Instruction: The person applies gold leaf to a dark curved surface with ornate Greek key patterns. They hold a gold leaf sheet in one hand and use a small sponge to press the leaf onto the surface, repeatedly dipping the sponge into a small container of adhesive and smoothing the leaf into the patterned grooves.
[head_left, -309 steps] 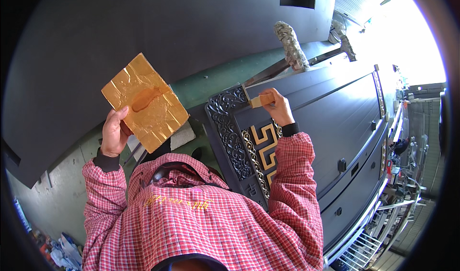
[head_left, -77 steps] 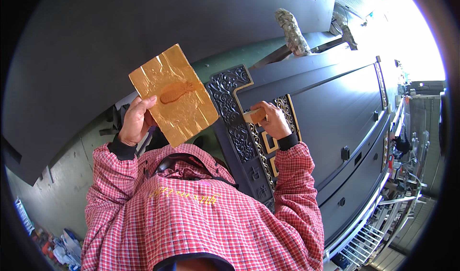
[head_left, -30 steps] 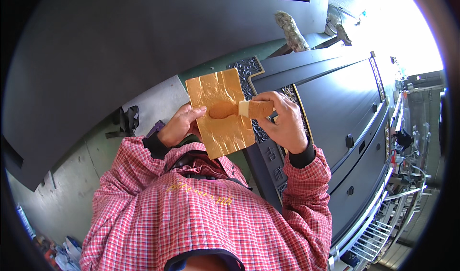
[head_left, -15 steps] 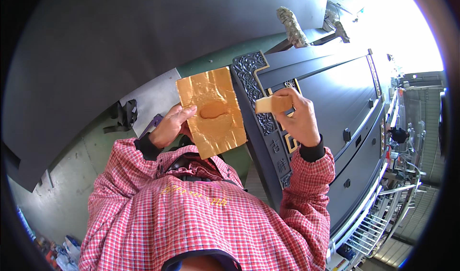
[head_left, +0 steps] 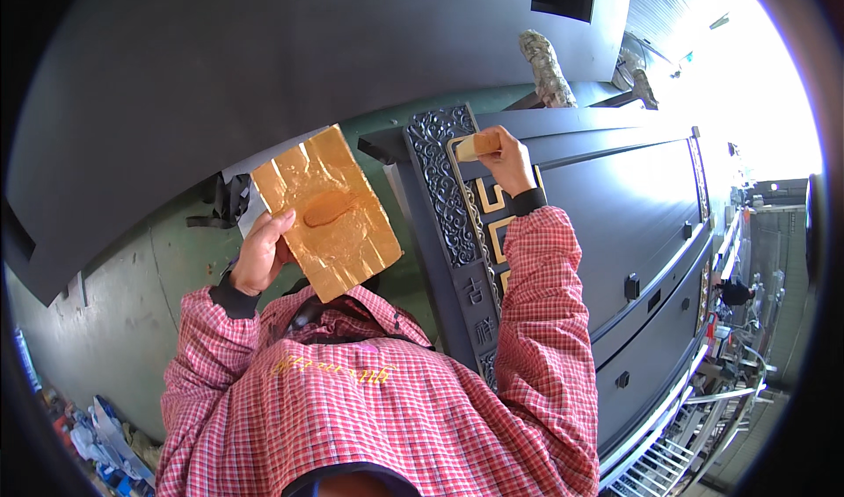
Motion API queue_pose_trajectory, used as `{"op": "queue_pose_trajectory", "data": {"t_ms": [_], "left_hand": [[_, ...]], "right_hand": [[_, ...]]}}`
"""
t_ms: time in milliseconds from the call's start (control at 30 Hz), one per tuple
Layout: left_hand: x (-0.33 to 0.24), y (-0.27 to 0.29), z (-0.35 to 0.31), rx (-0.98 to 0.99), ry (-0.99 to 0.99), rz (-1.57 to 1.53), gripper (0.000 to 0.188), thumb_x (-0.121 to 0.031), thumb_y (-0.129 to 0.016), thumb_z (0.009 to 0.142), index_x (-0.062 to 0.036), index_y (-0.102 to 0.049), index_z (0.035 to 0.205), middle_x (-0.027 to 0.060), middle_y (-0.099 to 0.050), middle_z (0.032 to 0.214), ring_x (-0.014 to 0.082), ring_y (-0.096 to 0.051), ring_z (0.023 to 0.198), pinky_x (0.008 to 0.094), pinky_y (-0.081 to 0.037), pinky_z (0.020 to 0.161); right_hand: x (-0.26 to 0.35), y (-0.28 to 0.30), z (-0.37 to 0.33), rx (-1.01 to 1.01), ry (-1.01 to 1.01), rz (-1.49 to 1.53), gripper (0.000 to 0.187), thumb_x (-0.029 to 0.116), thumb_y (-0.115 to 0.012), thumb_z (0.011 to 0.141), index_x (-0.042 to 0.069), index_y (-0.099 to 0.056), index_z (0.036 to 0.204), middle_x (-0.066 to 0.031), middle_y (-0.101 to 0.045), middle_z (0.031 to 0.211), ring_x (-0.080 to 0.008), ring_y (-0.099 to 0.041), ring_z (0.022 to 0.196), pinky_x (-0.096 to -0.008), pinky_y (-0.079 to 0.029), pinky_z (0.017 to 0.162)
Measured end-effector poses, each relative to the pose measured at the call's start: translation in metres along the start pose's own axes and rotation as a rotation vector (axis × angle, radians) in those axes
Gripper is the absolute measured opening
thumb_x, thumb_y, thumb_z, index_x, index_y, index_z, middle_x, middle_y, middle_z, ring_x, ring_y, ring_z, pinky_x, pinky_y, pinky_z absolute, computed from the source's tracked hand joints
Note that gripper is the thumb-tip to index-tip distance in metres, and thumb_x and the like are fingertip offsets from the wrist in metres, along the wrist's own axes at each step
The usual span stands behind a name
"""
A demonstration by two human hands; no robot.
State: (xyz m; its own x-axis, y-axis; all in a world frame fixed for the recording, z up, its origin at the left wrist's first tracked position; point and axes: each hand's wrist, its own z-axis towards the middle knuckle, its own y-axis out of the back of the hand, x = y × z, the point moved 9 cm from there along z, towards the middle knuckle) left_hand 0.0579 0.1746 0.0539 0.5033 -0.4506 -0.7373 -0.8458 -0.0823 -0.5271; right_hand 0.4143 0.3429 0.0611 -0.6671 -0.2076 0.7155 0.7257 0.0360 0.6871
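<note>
Left hand point(head_left: 262, 253) grips a gold foil-covered board point(head_left: 365, 233); right hand point(head_left: 512, 165) pinches a pale-tipped tan block point(head_left: 477, 146) over a dark door point(head_left: 607, 198).
The left fingers are clamped on the board's near edge, and an orange-brown patch point(head_left: 329, 208) marks its middle; the right fingers are closed on the block, its pale end at the gold edging beside the carved scroll border point(head_left: 435, 172), contact impossible to tell. The right plaid sleeve point(head_left: 543, 295) blocks part of the gold fretwork point(head_left: 496, 242). 1 large dark panel point(head_left: 220, 75) fills the upper left; a wrapped post point(head_left: 547, 71) stands beyond the door, black straps point(head_left: 230, 202) lie behind the left hand, and a heap of cloths point(head_left: 110, 440) sits lower left.
</note>
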Motion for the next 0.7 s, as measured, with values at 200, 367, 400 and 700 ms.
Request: {"op": "queue_pose_trajectory", "data": {"t_ms": [200, 367, 400, 700], "left_hand": [[-0.002, -0.003, -0.017, -0.042, -0.02, -0.006, 0.04, -0.022, -0.047, 0.094, 0.0008, -0.045, 0.126, 0.0101, -0.055, 0.123, 0.0222, -0.056, 0.11, 0.0379, -0.046, 0.092], [-0.002, -0.003, -0.023, -0.071, -0.025, 0.014, 0.043, -0.023, -0.046, 0.094, 0.0016, -0.042, 0.129, 0.0107, -0.055, 0.122, 0.0228, -0.057, 0.109, 0.0375, -0.048, 0.089], [-0.003, -0.002, -0.023, -0.078, -0.033, 0.017, 0.044, -0.024, -0.046, 0.094, 0.0018, -0.041, 0.129, 0.0108, -0.055, 0.122, 0.0228, -0.057, 0.109, 0.0375, -0.048, 0.089], [0.005, 0.009, -0.021, -0.117, -0.067, -0.005, 0.037, -0.022, -0.045, 0.095, 0.0016, -0.046, 0.124, 0.0105, -0.057, 0.117, 0.0215, -0.059, 0.104, 0.0354, -0.051, 0.085]], "right_hand": [[-0.003, -0.016, 0.017, 0.05, 0.001, 0.002, 0.033, -0.003, -0.068, 0.069, 0.006, -0.057, 0.099, -0.0128, -0.067, 0.086, -0.0265, -0.067, 0.082, -0.0315, -0.052, 0.072], [-0.004, -0.021, 0.021, 0.07, 0.013, -0.029, 0.033, -0.002, -0.069, 0.07, 0.006, -0.058, 0.099, -0.013, -0.067, 0.084, -0.027, -0.067, 0.082, -0.0316, -0.053, 0.072], [-0.003, -0.022, 0.022, 0.076, 0.016, -0.017, 0.032, -0.002, -0.068, 0.07, 0.006, -0.058, 0.099, -0.0131, -0.067, 0.084, -0.0272, -0.067, 0.082, -0.0316, -0.053, 0.072], [-0.012, -0.023, 0.013, 0.135, 0.018, -0.032, 0.034, -0.003, -0.068, 0.069, 0.006, -0.057, 0.1, -0.0128, -0.067, 0.086, -0.0259, -0.067, 0.085, -0.0308, -0.053, 0.074]]}}
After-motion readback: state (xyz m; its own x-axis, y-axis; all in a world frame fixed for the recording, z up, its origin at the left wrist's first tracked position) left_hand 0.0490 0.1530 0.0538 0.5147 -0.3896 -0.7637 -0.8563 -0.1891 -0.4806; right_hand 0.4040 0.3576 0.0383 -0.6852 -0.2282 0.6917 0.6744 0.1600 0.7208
